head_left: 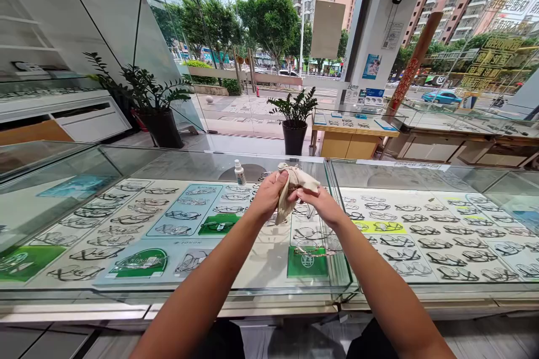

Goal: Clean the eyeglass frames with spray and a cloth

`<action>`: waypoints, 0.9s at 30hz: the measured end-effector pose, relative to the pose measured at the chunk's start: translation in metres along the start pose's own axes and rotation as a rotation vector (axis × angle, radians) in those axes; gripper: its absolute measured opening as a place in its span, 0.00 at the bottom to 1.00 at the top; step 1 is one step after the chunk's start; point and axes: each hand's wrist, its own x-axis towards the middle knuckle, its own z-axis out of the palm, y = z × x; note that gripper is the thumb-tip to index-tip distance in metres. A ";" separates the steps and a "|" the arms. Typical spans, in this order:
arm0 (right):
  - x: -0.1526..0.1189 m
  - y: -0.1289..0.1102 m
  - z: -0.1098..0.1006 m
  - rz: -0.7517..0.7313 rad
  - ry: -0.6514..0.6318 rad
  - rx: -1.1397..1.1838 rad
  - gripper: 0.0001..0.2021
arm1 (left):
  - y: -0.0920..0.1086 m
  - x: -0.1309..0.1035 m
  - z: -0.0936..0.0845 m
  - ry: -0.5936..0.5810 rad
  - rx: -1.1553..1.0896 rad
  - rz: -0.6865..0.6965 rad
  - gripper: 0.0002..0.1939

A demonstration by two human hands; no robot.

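Observation:
A beige cloth [306, 180] is bunched between my two hands above the glass display counter. My left hand [269, 196] is closed round the cloth's left side, thumb on top. With its fingers pinched together, my right hand [320, 203] grips the lower right part of the cloth. Thin frame parts of a pair of glasses seem to show by the cloth, but most is hidden. A small white bottle [240, 173] stands upright on the glass top, left of my hands. Below are rows of eyeglasses [183, 215] inside the case.
A second glass case [421, 179] adjoins on the right. Green display plates [307, 269] lie inside the near case. Beyond the counter are a potted plant [293, 134], a larger potted plant [162, 126] and a wooden display table [353, 143] before the windows.

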 end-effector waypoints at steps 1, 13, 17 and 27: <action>0.000 0.001 -0.001 0.005 0.016 0.019 0.15 | 0.002 -0.001 -0.001 -0.017 -0.012 -0.021 0.23; 0.001 -0.007 0.006 0.009 -0.011 0.005 0.19 | -0.007 0.002 0.002 0.106 0.112 0.081 0.26; 0.002 -0.004 0.001 0.017 0.063 0.077 0.17 | 0.001 0.001 -0.006 0.011 0.089 0.013 0.27; 0.004 0.004 0.007 0.063 0.116 0.167 0.17 | -0.004 0.001 0.003 0.116 0.112 0.045 0.26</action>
